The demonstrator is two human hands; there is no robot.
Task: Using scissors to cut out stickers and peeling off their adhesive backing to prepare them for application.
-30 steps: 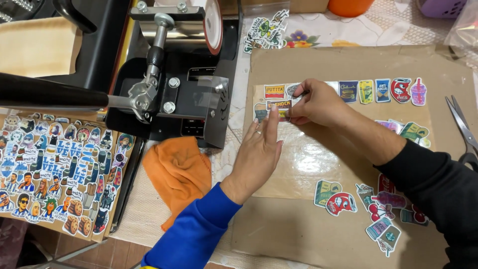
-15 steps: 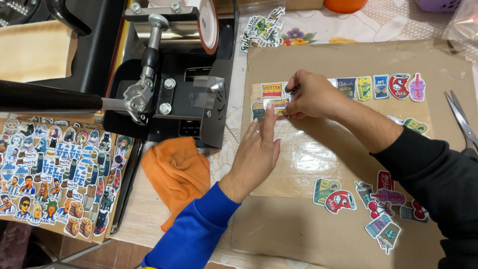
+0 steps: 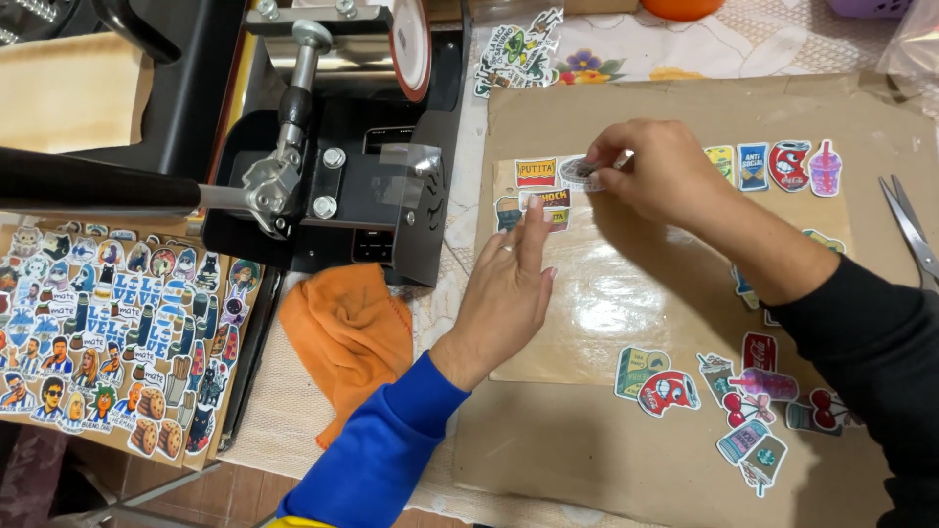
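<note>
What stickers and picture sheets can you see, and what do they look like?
Round sticker: white with dark rim, pinched by the right hand.
Rectangular sticker: red and yellow, top left of the clear sheet.
Left hand: flat on that sheet.
Sticker board: far left, many small colourful figures.
Loose sticker pile: lower right, red, pink, teal.

Glossy clear plastic film (image 3: 606,293) over matt brown kraft paper (image 3: 587,450); glossy printed paper stickers (image 3: 657,379); soft orange cloth (image 3: 347,337); matt black painted metal press (image 3: 323,186) with shiny steel bolts; polished metal scissors (image 3: 912,230).
</note>
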